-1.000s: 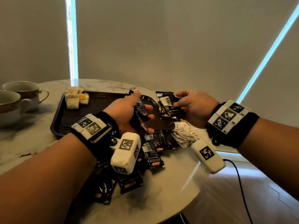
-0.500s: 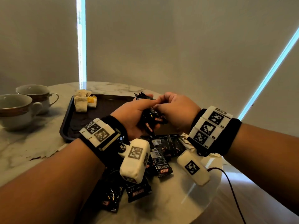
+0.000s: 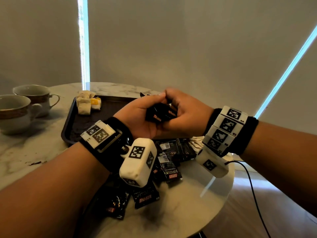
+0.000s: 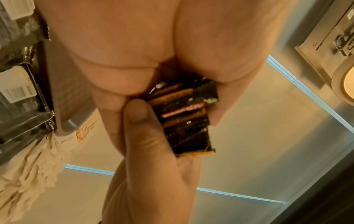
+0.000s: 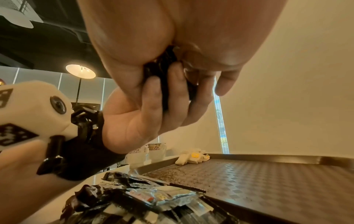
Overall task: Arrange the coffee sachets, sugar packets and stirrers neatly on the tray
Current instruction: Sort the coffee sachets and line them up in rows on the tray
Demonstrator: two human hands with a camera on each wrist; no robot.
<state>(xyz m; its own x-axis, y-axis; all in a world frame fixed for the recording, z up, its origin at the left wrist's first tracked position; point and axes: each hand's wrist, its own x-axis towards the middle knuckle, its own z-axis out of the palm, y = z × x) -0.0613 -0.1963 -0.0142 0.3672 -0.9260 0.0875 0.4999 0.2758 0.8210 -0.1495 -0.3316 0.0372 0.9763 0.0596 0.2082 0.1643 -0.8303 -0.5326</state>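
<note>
Landmark for this report: the dark tray [image 3: 68, 124] on the round marble table [image 3: 180, 212].

Nearest the viewer, in front of the tray's near edge, a loose pile of black coffee sachets [image 3: 145, 198] lies on the table. Legible print: "KOPIKO" in red on two sachets, "SUPREMO" in white on one, and partial "SU" on two more close to the tray. White barcode labels show on several. In the right wrist view the same pile [image 5: 138, 197] lies against the tray's near rim.

Right of the pile, near the tray's right front corner, a heap of pale paper packets [image 3: 195, 140] is partly hidden by the right wrist; no print is readable.

Above the tray's front right part, both hands meet around a small stack of sachets [image 3: 161, 115]. The left hand [image 3: 137, 115] grips the stack with thumb over its top. The right hand [image 3: 187, 115] clasps it from the other side, fingers curled. The stack bears red lettering, too blurred to read.

In the tray's far left corner lie pale tea bags [image 3: 86, 104], one with a yellow tag [image 3: 94, 101]; its writing is illegible.

Left of the tray, apart from it, stand two cups [image 3: 20, 107] with patterned rims.
</note>
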